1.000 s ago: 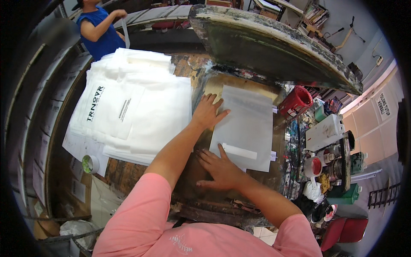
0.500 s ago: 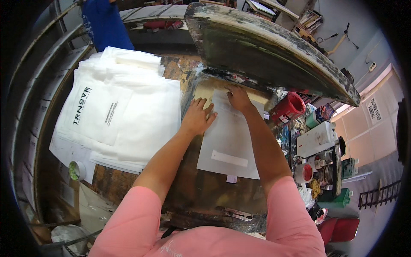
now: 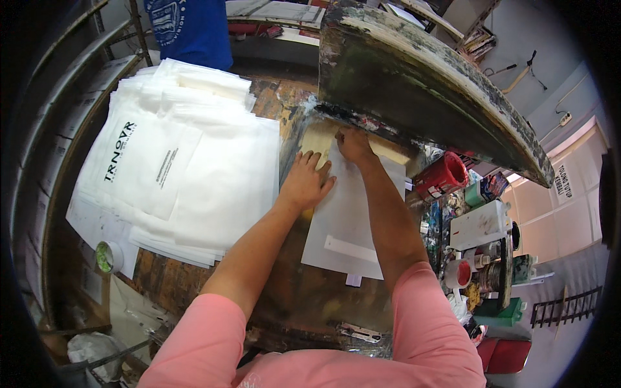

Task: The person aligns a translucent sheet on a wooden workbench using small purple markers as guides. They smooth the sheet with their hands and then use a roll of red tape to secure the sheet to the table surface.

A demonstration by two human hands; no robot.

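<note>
A frosted white plastic bag point(image 3: 336, 223) lies flat on the dark worktable point(image 3: 272, 294), with a pale strip across its near end. My left hand point(image 3: 308, 183) rests along the bag's left edge, fingers spread and holding nothing. At the far end, my right hand point(image 3: 354, 146) has its fingers curled down at the bag's edge and seems to pinch it; its fingertips are partly hidden. Over the far side of the bag, a screen-printing frame point(image 3: 414, 97) stands tilted up. To my left sits a large pile of similar white bags point(image 3: 220, 171), the top ones printed in black.
Right of the frame stand a red ink pot point(image 3: 443, 176), a white jug point(image 3: 479, 226) and several other containers. A utility knife point(image 3: 361, 333) lies at the near table edge. A tape roll point(image 3: 108, 257) is at the near left. Someone in a blue shirt point(image 3: 191, 32) is beyond the pile.
My right hand has shifted slightly toward the bag's far end, and its fingers have curled in. My left hand stays at the left edge. The view has turned a little.
</note>
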